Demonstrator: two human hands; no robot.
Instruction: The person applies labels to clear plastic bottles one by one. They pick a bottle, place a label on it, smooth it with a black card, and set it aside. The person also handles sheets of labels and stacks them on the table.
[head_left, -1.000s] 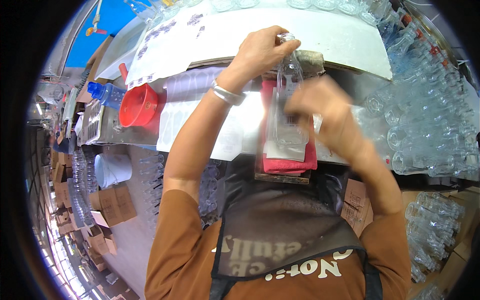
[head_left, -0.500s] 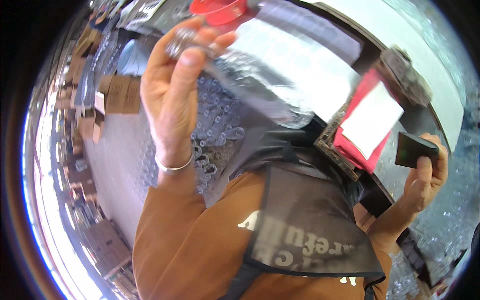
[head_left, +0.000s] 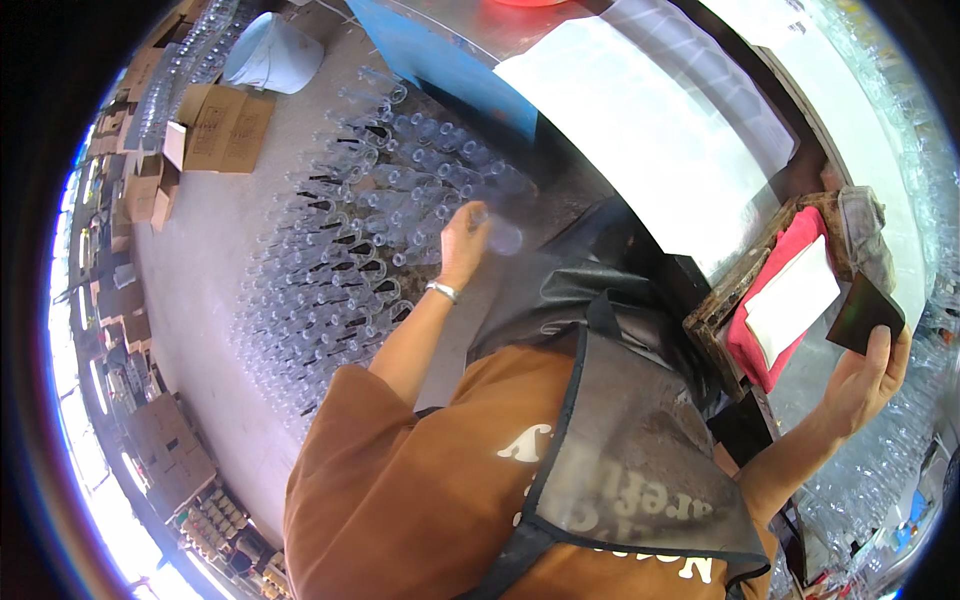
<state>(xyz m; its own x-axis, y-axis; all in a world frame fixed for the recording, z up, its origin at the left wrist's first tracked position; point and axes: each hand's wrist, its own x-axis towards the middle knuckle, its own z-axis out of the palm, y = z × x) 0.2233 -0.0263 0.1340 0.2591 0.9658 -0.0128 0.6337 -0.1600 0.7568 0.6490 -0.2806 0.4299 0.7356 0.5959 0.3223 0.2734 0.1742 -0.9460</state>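
Observation:
My left hand [head_left: 465, 243] is lowered toward the floor on the left, its fingers closed round one end of a clear glass bottle [head_left: 506, 238], which is blurred by motion. Close beside it several clear glass bottles [head_left: 345, 255] stand in dense rows on the floor. Out to the right, my right hand [head_left: 872, 372] pinches a thin, dark, flat square piece [head_left: 865, 312] between thumb and fingers. That piece is held up near a folded white cloth or pad [head_left: 793, 305] lying on a red cloth [head_left: 745, 345].
A bright white sheet [head_left: 620, 120] covers the bench beside me, above a blue panel [head_left: 450, 65]. A grey rag [head_left: 868, 235] lies by the wooden edge [head_left: 712, 318]. More clear glassware [head_left: 880, 480] is at the right. Across the floor are cardboard boxes [head_left: 225, 130] and a pale bucket [head_left: 275, 55].
My left hand has gone down from in front of the bench to the bottles on the floor, carrying the glass bottle. My right hand still holds the dark piece, now slightly lower and turned.

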